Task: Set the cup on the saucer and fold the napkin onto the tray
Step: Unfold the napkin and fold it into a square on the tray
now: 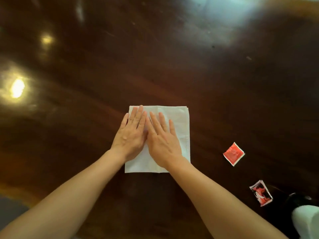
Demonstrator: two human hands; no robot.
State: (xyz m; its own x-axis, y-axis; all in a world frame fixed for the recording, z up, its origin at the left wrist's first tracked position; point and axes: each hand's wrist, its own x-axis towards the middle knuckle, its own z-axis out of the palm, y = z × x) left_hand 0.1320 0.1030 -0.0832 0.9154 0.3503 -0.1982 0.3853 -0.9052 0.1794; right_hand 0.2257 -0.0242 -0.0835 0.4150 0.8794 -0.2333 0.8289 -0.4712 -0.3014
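A white napkin (179, 121) lies folded into a rough square on the dark wooden table (172, 66). My left hand (132, 135) lies flat on its left half, fingers together and pointing away from me. Beside it and touching it, my right hand (162, 140) rests palm down on the napkin's middle, fingers slightly spread. Neither hand grips anything. No saucer or tray shows. A white rounded object (306, 219) at the bottom right edge could be the cup; too little of it shows to tell.
A red sachet (233, 153) lies on the table to the right of the napkin. A second, red-and-white printed sachet (261, 195) lies nearer the bottom right corner. Lamp reflections glare on the polished table at the left.
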